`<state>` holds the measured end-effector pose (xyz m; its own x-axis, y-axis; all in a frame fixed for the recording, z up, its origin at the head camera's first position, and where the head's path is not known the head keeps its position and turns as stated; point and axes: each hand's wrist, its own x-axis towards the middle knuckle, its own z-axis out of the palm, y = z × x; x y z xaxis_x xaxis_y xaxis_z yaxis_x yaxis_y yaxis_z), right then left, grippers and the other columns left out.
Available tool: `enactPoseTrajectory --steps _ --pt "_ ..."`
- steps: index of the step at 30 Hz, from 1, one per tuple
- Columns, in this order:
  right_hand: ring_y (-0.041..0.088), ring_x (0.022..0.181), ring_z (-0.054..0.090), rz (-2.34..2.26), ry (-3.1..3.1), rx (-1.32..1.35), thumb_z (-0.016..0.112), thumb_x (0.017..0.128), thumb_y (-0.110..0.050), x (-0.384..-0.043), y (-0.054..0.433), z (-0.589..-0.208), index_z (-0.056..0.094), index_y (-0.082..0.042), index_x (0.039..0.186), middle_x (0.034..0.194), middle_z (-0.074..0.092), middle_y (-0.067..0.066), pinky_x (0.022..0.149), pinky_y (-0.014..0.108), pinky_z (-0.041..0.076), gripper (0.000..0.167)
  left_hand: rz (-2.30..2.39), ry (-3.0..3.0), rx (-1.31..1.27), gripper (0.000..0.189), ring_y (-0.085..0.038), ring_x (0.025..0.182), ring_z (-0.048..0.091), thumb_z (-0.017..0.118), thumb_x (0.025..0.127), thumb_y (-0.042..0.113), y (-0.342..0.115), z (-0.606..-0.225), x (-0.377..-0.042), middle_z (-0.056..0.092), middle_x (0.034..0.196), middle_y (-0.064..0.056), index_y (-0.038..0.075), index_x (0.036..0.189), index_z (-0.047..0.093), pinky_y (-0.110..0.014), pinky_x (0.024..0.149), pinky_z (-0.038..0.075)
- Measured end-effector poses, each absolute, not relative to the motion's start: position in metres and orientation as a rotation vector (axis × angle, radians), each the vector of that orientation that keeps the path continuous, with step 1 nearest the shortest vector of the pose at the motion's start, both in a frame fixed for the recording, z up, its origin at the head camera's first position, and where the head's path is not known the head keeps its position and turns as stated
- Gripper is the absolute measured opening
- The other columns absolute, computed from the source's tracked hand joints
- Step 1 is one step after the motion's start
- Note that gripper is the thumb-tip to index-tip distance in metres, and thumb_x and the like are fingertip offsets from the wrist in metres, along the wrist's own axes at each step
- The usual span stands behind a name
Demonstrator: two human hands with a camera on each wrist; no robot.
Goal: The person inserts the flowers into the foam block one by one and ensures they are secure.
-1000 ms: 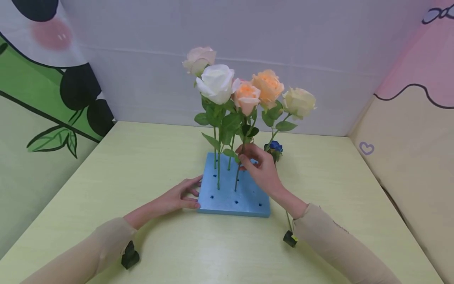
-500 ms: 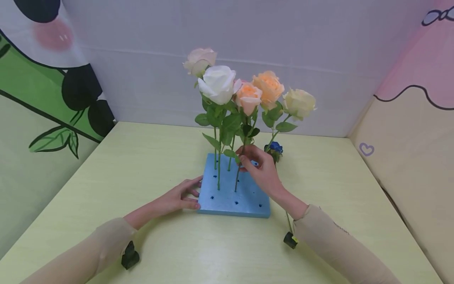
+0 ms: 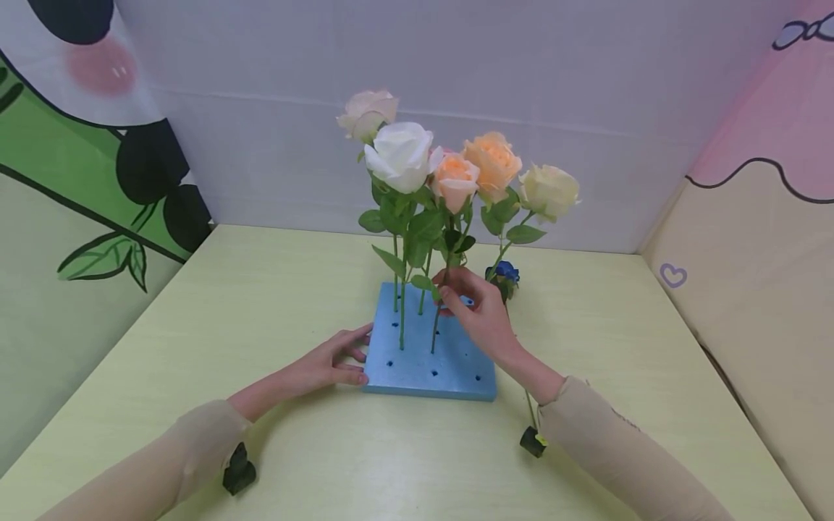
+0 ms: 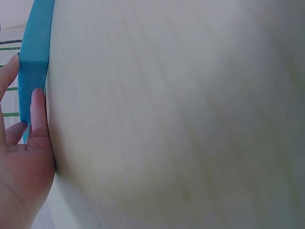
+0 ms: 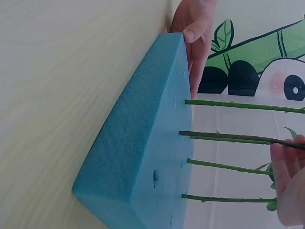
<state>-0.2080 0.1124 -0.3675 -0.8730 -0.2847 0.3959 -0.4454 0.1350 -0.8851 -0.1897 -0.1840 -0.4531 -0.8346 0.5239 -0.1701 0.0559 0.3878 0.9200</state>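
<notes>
In the head view, a light-blue foam block (image 3: 410, 378) with small holes lies on the table, several artificial roses upright in it. My right hand (image 3: 478, 311) pinches the dark stem of a peach rose (image 3: 456, 182). That stem (image 5: 224, 135) meets the block's top face in the right wrist view. Straight fingers of my left hand (image 3: 326, 362) touch the block's left side; the left wrist view shows the fingers (image 4: 39, 114) against its edge. Around the peach rose stand a white rose (image 3: 400, 157), a pale pink one (image 3: 367, 114), an orange one (image 3: 493, 163) and a cream one (image 3: 549, 191).
A blue flower (image 3: 504, 273) lies on the table right of the block, its stem partly behind my right hand and wrist. One small dark object (image 3: 533, 441) is by the right sleeve, another dark object (image 3: 239, 470) by the left. A pale cloth wall (image 3: 274, 159) stands behind.
Hands, block and roses keep their places; the whole view shifts down very slightly.
</notes>
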Motion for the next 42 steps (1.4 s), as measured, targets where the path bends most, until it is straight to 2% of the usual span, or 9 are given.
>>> enactPoseTrajectory --steps 10,17,22,34,42 --pt "0.036 0.096 0.068 1.852 -2.308 0.76 0.053 0.102 -0.011 -0.21 0.115 -0.37 0.061 -0.002 0.119 0.113 0.066 0.019 0.077 0.029 0.062 0.021 1.447 2.208 0.497 0.09 -0.027 0.123 0.052 0.075 0.088 0.025 -0.184 -0.451 -0.187 0.035 0.15 -0.015 0.02 0.159 0.02 -0.024 0.095 0.055" --pt "0.038 0.097 0.069 1.81 -2.313 0.838 0.053 0.101 -0.007 -0.208 0.117 -0.376 0.056 -0.004 0.12 0.106 0.07 0.02 0.078 0.032 0.062 0.02 1.439 2.22 0.5 0.089 -0.027 0.123 0.052 0.075 0.089 0.026 -0.184 -0.454 -0.188 0.036 0.15 -0.015 0.021 0.159 0.02 -0.024 0.096 0.055" --pt "0.032 0.096 0.071 1.755 -2.34 0.875 0.056 0.099 -0.006 -0.205 0.116 -0.382 0.053 -0.006 0.123 0.105 0.073 0.018 0.077 0.034 0.062 0.024 1.438 2.215 0.492 0.089 -0.027 0.123 0.052 0.075 0.088 0.027 -0.185 -0.455 -0.188 0.036 0.15 -0.014 0.022 0.159 0.021 -0.026 0.096 0.055" --pt "0.032 0.092 0.074 1.714 -2.31 0.876 0.058 0.097 -0.001 -0.205 0.111 -0.391 0.058 0.0 0.123 0.103 0.075 0.021 0.077 0.04 0.062 0.027 1.446 2.204 0.485 0.09 -0.027 0.122 0.053 0.075 0.088 0.027 -0.185 -0.455 -0.189 0.036 0.15 -0.014 0.022 0.159 0.021 -0.025 0.096 0.055" --pt "0.031 0.091 0.075 1.741 -2.35 0.835 0.058 0.097 -0.003 -0.204 0.111 -0.394 0.06 0.0 0.123 0.1 0.076 0.02 0.079 0.034 0.062 0.026 1.446 2.216 0.499 0.09 -0.027 0.122 0.053 0.076 0.088 0.026 -0.184 -0.456 -0.19 0.036 0.15 -0.015 0.021 0.159 0.021 -0.022 0.095 0.055"
